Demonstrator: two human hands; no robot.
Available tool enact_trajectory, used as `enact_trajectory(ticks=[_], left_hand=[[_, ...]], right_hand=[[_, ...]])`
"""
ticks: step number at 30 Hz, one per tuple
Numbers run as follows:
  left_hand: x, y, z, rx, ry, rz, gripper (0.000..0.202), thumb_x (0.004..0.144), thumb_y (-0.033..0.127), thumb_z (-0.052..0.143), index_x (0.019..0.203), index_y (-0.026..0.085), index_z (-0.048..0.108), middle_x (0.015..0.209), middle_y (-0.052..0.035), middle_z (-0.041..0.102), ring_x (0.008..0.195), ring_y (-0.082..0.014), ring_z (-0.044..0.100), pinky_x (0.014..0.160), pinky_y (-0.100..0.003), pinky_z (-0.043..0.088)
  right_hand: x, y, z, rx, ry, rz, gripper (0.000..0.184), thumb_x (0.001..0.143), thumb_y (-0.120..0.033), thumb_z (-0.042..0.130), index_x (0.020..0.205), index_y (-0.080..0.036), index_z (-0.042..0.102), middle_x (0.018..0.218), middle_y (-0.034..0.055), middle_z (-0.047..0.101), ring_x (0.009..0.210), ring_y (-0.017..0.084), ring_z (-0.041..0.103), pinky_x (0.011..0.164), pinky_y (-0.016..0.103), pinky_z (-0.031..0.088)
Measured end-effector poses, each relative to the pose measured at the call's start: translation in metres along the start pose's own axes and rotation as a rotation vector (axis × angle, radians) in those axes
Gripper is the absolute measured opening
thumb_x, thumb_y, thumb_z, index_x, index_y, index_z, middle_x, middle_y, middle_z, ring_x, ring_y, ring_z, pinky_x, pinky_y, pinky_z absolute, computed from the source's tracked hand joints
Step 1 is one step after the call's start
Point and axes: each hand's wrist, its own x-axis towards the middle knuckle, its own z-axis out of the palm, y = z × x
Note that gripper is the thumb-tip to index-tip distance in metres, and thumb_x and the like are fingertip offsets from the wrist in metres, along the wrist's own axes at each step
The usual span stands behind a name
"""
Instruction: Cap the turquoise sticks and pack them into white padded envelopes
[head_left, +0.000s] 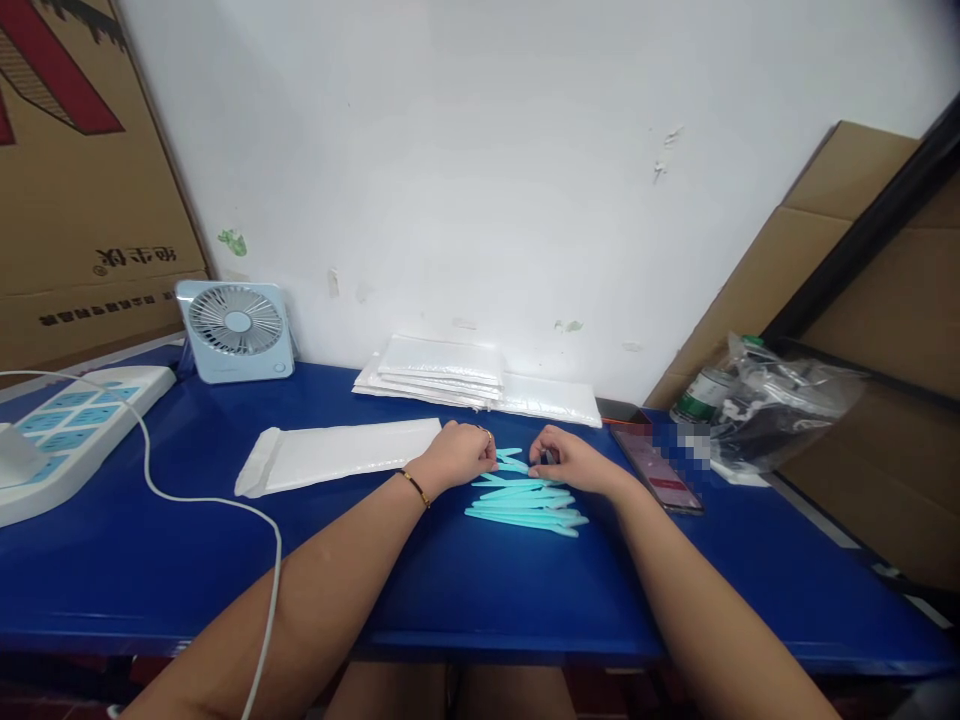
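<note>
At the teal sticks (525,505) on the blue table (450,590), the left hand (457,455) and right hand (574,462) pinch the top ones, fingers closed (white wall (487,150) behind, envelope (337,455) just left).

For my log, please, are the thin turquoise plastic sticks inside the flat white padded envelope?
No, the turquoise sticks lie on the blue table.

Bright even light, soft shadows, bowed edges (wide lens), sharp centre
</note>
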Motion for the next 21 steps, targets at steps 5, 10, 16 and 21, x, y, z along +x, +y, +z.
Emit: enact_trajectory(ticks=[5,10,16,21], left_hand=[[0.003,-0.006,-0.001,0.06,0.076,-0.014,0.012,0.078,0.03,0.06,0.077,0.021,0.067,0.082,-0.0016,0.069,0.079,-0.0172,0.06,0.076,-0.03,0.033],[0.002,-0.014,-0.007,0.029,0.121,-0.026,0.017,0.076,0.037,0.062,0.084,0.023,0.065,0.087,0.0001,0.067,0.086,-0.0174,0.058,0.078,-0.029,0.034],[0.0,-0.024,-0.007,0.034,0.077,-0.003,0.026,0.077,0.039,0.058,0.1,0.026,0.062,0.101,-0.0015,0.062,0.098,-0.0193,0.055,0.08,-0.027,0.037],[0.004,-0.026,0.002,0.017,0.054,-0.071,0.014,0.078,0.032,0.057,0.087,0.023,0.064,0.085,-0.0001,0.065,0.082,-0.0167,0.059,0.071,-0.025,0.039]], right_hand=[[0.002,0.015,-0.002,0.021,0.039,0.024,0.021,0.071,-0.038,0.066,0.071,-0.017,0.065,0.079,0.0019,0.055,0.064,0.012,0.049,0.057,0.024,0.039],[-0.006,0.02,-0.019,0.02,0.121,0.081,0.022,0.072,-0.04,0.065,0.074,-0.018,0.068,0.081,0.0039,0.059,0.071,0.015,0.053,0.064,0.027,0.042],[-0.02,0.005,-0.03,0.037,-0.08,0.042,0.026,0.066,-0.042,0.071,0.078,-0.019,0.07,0.083,0.0037,0.059,0.074,0.017,0.054,0.065,0.028,0.042],[-0.019,0.007,-0.028,0.054,-0.14,0.058,0.026,0.064,-0.041,0.073,0.075,-0.018,0.066,0.079,0.0027,0.06,0.069,0.015,0.053,0.063,0.027,0.041]])
